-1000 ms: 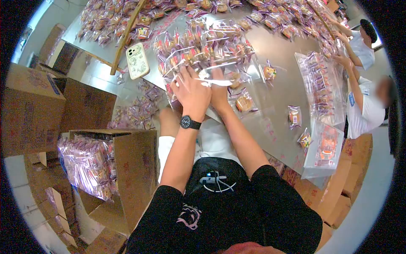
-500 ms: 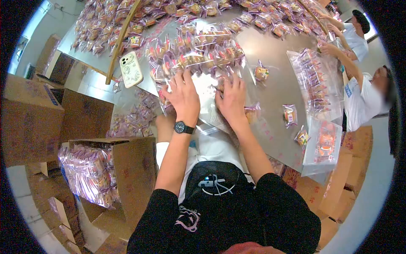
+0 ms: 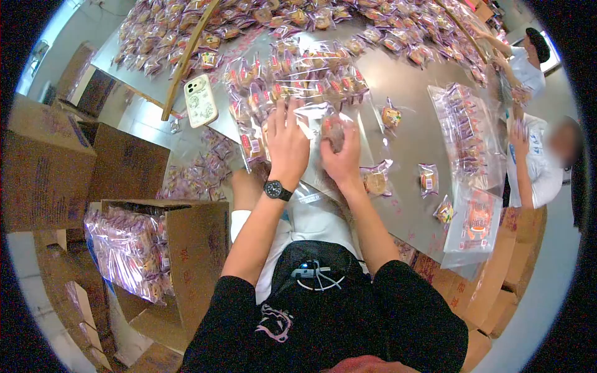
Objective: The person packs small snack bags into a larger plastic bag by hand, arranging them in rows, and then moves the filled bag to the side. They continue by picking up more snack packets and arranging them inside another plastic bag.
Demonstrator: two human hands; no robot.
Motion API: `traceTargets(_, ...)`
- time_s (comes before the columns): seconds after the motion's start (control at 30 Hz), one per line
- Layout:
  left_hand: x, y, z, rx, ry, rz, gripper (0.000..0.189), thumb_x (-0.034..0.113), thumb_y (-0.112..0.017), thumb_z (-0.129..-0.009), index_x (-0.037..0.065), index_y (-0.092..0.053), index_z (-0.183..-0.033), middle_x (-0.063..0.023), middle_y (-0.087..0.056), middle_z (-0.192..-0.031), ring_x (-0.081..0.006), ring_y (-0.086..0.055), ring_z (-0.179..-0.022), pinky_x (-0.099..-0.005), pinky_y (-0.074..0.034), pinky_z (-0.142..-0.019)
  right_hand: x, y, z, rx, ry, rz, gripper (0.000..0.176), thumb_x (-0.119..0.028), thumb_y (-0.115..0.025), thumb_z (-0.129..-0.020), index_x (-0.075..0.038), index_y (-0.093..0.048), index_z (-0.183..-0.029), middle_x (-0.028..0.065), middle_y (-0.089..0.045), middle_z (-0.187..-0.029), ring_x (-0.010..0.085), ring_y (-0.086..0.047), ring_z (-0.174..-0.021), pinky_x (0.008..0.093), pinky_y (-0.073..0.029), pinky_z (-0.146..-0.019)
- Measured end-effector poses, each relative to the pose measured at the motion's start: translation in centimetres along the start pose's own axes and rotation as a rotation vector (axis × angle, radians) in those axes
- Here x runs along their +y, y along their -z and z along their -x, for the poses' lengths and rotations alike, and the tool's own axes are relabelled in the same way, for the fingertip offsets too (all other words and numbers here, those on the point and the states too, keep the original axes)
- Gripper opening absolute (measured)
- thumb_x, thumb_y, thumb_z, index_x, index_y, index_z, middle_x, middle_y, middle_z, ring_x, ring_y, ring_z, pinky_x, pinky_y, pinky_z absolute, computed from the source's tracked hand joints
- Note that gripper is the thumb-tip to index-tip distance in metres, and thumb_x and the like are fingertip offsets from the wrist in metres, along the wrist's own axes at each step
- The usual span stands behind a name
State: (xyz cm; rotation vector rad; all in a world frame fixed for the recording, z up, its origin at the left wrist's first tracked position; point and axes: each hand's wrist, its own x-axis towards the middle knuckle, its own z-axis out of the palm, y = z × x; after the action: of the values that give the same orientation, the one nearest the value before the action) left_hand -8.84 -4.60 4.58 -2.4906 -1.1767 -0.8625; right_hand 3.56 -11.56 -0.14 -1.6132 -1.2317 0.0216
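Note:
Rows of wrapped pastries (image 3: 277,93) stand on edge inside a large clear plastic bag on the metal table in front of me. My left hand (image 3: 287,146) lies over the near left part of these rows, its fingers stretched forward; what is under the palm is hidden. Right of it, my right hand (image 3: 343,158) is curled round a single wrapped pastry (image 3: 333,132) at the near edge of the rows. Another wrapped pastry (image 3: 375,181) lies just beside my right wrist, and one more (image 3: 391,117) sits farther out to the right.
Heaped packets (image 3: 261,15) fill the far table behind a wooden strip (image 3: 186,65). A phone (image 3: 201,101) lies at left. An open carton (image 3: 198,261) holds a filled bag (image 3: 130,255). Another bagged row (image 3: 463,130) and printed bags (image 3: 477,224) lie at right, near co-workers (image 3: 535,146).
My left hand has shifted right, towards the middle of the rows. My right hand has turned inward, with a wrapped pastry now plainly visible in its grasp. The nearer co-worker's arms have lowered.

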Motion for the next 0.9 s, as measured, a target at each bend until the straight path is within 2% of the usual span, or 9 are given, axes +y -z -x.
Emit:
traceTargets(0.1,0.0,-0.7,-0.6,-0.057,-0.024,0.050,0.046,0.011,-0.060,-0.086,0.005,-0.062,-0.131,-0.0163,-0.060,-0.137,-0.0341,-0.051,-0.132,-0.0510,-0.035,-0.112,0.1,-0.9,-0.1,0.092,-0.099,-0.509,0.043,-0.002,-0.056,-0.091,0.001,-0.055,-0.134,0.0157,-0.056,-0.137,0.0270,-0.057,-0.122,0.0366,-0.045,-0.104)
traceTargets(0.23,-0.1,-2.0,-0.7,-0.089,0.003,0.013,0.054,0.014,-0.061,-0.086,0.013,-0.059,-0.140,-0.0120,-0.060,-0.138,-0.0301,-0.051,-0.130,-0.0572,-0.029,-0.112,0.2,-0.7,-0.7,0.111,-0.371,-0.809,0.043,-0.011,-0.055,-0.094,0.003,-0.055,-0.135,0.0134,-0.061,-0.130,0.0228,-0.057,-0.118,0.0352,-0.043,-0.106)
traceTargets(0.37,-0.1,-2.3,-1.0,-0.081,0.021,0.023,0.052,0.016,-0.060,-0.088,0.015,-0.058,-0.140,-0.0113,-0.061,-0.135,-0.0294,-0.051,-0.130,-0.0594,-0.030,-0.110,-1.2,-0.8,-1.5,0.092,-0.463,-0.972,0.042,-0.019,-0.052,-0.102,0.005,-0.052,-0.136,0.0130,-0.061,-0.130,0.0177,-0.059,-0.116,0.0309,-0.049,-0.098)
traceTargets(0.47,-0.3,-2.2,-1.3,-0.103,0.042,0.024,0.049,0.017,-0.060,-0.088,0.014,-0.060,-0.137,-0.0113,-0.061,-0.133,-0.0298,-0.051,-0.128,-0.0597,-0.031,-0.108,-0.1,-1.2,-1.6,0.025,-0.475,-0.926,0.041,-0.010,-0.064,-0.097,0.001,-0.053,-0.135,0.0110,-0.061,-0.129,0.0164,-0.060,-0.111,0.0308,-0.052,-0.094)
traceTargets(0.57,-0.4,-2.3,-2.3,-0.098,0.105,0.050,0.043,0.019,-0.061,-0.087,0.012,-0.063,-0.130,-0.0117,-0.061,-0.129,-0.0295,-0.051,-0.127,-0.0599,-0.032,-0.107,0.0,-1.1,-1.5,-0.037,-0.394,-0.911,0.053,0.000,-0.073,-0.090,0.000,-0.050,-0.137,0.0097,-0.059,-0.131,0.0176,-0.061,-0.113,0.0330,-0.056,-0.092)
traceTargets(0.6,-0.3,-2.0,-2.7,-0.122,0.131,0.067,0.043,0.020,-0.061,-0.087,0.012,-0.064,-0.129,-0.0119,-0.061,-0.130,-0.0294,-0.051,-0.128,-0.0603,-0.031,-0.107,0.1,-1.3,-1.3,0.033,-0.370,-0.907,0.057,0.006,-0.073,-0.086,0.000,-0.049,-0.138,0.0096,-0.057,-0.135,0.0197,-0.061,-0.116,0.0352,-0.059,-0.091)
traceTargets(0.77,-0.9,-3.6,-3.4,-0.138,0.204,0.069,0.042,0.024,-0.062,-0.087,0.013,-0.065,-0.127,-0.0087,-0.060,-0.138,-0.0287,-0.049,-0.134,-0.0632,-0.028,-0.110,-0.5,-0.9,-1.7,0.065,-0.293,-0.887,0.052,0.004,-0.074,-0.086,-0.002,-0.054,-0.134,0.0081,-0.059,-0.133,0.0188,-0.061,-0.115,0.0325,-0.054,-0.097)
traceTargets(0.8,-1.1,-3.8,-3.3,-0.055,0.185,0.020,0.035,0.021,-0.063,-0.085,0.013,-0.070,-0.119,-0.0068,-0.061,-0.136,-0.0275,-0.047,-0.138,-0.0614,-0.029,-0.110,-0.2,-1.5,-2.0,0.072,-0.248,-0.846,0.051,0.003,-0.074,-0.087,-0.002,-0.055,-0.134,0.0078,-0.059,-0.132,0.0185,-0.062,-0.114,0.0323,-0.053,-0.098)
traceTargets(0.9,-1.4,-2.9,-3.5,-0.123,0.184,0.028,0.024,0.014,-0.062,-0.083,0.010,-0.076,-0.101,-0.0087,-0.067,-0.127,-0.0295,-0.053,-0.129,-0.0594,-0.028,-0.111,-0.4,-3.0,-3.4,0.100,-0.114,-0.612,0.045,-0.005,-0.079,-0.085,-0.004,-0.064,-0.127,0.0093,-0.066,-0.123,0.0195,-0.063,-0.111,0.0346,-0.050,-0.099)
